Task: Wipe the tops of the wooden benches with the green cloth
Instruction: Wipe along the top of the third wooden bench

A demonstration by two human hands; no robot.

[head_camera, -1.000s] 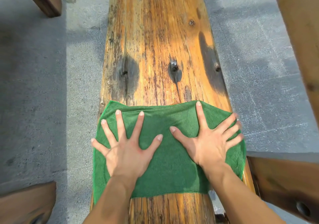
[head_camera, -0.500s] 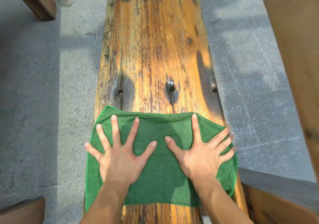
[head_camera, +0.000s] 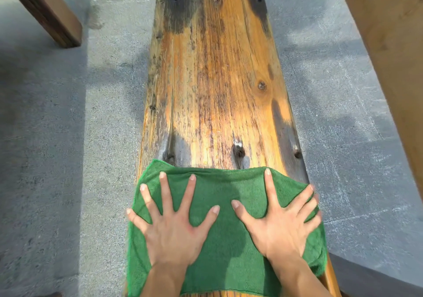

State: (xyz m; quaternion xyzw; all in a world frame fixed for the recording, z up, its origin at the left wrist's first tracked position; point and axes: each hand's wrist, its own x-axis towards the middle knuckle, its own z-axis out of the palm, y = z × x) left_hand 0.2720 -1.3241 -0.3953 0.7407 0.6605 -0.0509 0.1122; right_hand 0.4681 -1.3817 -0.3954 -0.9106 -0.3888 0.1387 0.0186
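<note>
Nearest the camera, the left hand (head_camera: 171,235) is flat on the green microfibre cloth (head_camera: 225,239), palm down, fingers straight and fanned wide. It's gripping nothing, just pressing. The right hand (head_camera: 283,228) is the same beside it: fingers splayed, thumb angled in toward the left thumb, tips near but apart. Its outer fingers reach the cloth's right edge at the bench rim; can't tell if they curl over.

The cloth is spread across the full width of the long weathered orange-brown wooden bench top (head_camera: 217,90) at its near end. The left side drapes over the left edge, and the right corner hangs off the right edge too. A thin strip of bare wood shows below the cloth's near hem. The far edge is rumpled into a low ridge btwn the fingertips.

Just past that edge there are three dark holes (head_camera: 239,152) in a row across the plank, w/ a grey-dark stain (head_camera: 180,145) round the left one. Further up the grain is streaky, w/ a round knot (head_camera: 262,86) on the right and a long dark patch (head_camera: 283,127) along the right rim. At the far end there's a big black stain (head_camera: 178,12) left of ctr, plus three more small holes.

Grey concrete floor (head_camera: 57,159) lies on either side, part sun, part shade. Top left, a dark brown slanted wooden leg (head_camera: 50,15) stands on it. Down the right runs a pale wooden plank (head_camera: 389,44), well apart from the bench.
</note>
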